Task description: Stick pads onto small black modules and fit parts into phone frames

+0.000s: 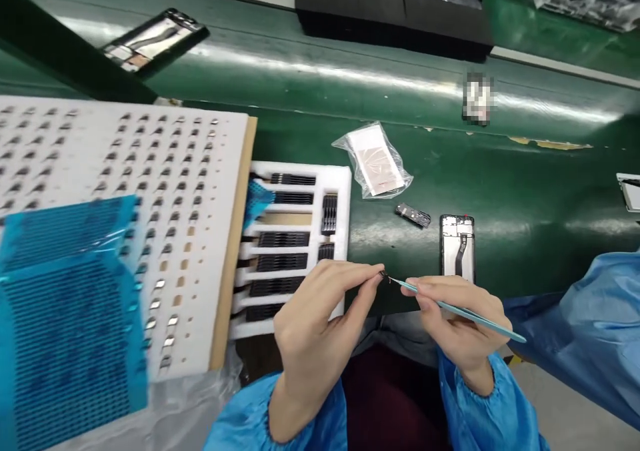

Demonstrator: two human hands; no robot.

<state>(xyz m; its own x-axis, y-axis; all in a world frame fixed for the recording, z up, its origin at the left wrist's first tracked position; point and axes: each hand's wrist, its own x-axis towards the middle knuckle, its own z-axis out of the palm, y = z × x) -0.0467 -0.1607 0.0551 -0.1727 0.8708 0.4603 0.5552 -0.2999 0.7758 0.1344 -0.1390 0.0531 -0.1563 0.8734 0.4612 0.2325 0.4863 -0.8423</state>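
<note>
My left hand (320,318) is closed in a pinch on a tiny dark part (383,275) at the near edge of the green belt. My right hand (463,321) grips teal tweezers (465,313), whose tip touches that tiny part. Just beyond my right hand lies a phone frame (457,246) with its inside facing up. A small black component (413,214) lies loose on the belt to its left.
A white foam tray (340,191) with black strips sits left of my hands. Further left, a white sheet (120,171) carries several small parts, partly under blue film (65,318). A clear bag (376,160), another phone frame (155,38) and a black box (390,4) lie beyond. A blue sleeve (595,324) is at right.
</note>
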